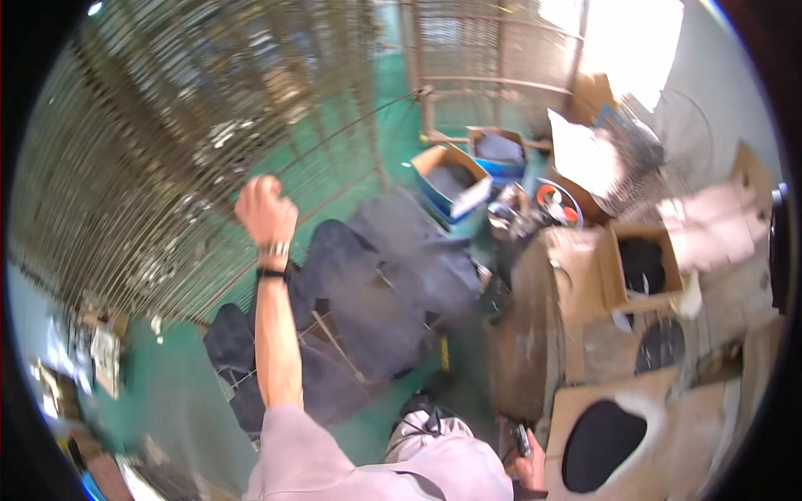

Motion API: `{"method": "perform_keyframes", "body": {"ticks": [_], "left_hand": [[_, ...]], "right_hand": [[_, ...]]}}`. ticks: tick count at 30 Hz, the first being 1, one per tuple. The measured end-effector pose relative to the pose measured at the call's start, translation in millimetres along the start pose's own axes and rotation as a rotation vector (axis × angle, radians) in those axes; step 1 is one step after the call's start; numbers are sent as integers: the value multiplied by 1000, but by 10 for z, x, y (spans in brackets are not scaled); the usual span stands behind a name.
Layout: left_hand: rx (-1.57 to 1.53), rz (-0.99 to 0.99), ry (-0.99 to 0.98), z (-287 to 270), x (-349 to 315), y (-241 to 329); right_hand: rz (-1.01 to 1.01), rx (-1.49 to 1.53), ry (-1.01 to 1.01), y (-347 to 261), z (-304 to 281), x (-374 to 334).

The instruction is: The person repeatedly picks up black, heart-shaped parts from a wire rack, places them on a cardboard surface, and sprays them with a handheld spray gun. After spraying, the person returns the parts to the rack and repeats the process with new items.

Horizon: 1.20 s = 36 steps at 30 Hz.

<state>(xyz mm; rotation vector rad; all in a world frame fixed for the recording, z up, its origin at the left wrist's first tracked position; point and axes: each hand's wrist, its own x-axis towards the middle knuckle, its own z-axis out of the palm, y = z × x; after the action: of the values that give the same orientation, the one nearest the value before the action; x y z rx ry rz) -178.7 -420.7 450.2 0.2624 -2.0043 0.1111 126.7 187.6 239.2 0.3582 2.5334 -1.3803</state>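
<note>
My left hand [266, 210] is stretched forward with its fingers curled closed, in front of a tall wire-mesh rack [159, 209]; what it holds, if anything, is hidden. Below and right of that hand, several dark grey rounded panels [376, 313] lie overlapping on a low wire frame [334, 344], blurred by motion. Low beside my body, my right hand [532, 463] is closed around a small silver-and-dark metal object [524, 440] whose kind I cannot make out. Nearest to it, on the cardboard-covered bench, lies a black rounded pad [603, 445].
Two open boxes [451, 182] with dark pieces stand on the green floor [330, 171] ahead. A bucket [558, 203] sits beside them. On the bench's cardboard [589, 363] is another open box [639, 260] of black pieces, near a wire-guarded fan [631, 159].
</note>
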Motion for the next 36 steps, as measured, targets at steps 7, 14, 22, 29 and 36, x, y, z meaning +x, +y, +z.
{"method": "perform_keyframes", "body": {"ticks": [7,14,22,29,36], "left_hand": [[-467,-293,-773,-594,-2936,1306],[-573,-266,-1749,49,-4397,1674],[-782,-1188,-2906,902,-5429,2157],[-898,68,-2364,445,-5369,2552],[-614,-225,-2382,316,-5035,2978]], "right_hand": [[195,-30,184,189,-58,-412],[301,110,480,-1,-218,-1100],[312,148,879,-582,-734,-2055],[456,150,1222,-672,-919,-2756],[324,160,1049,-776,-1204,-2720]]}}
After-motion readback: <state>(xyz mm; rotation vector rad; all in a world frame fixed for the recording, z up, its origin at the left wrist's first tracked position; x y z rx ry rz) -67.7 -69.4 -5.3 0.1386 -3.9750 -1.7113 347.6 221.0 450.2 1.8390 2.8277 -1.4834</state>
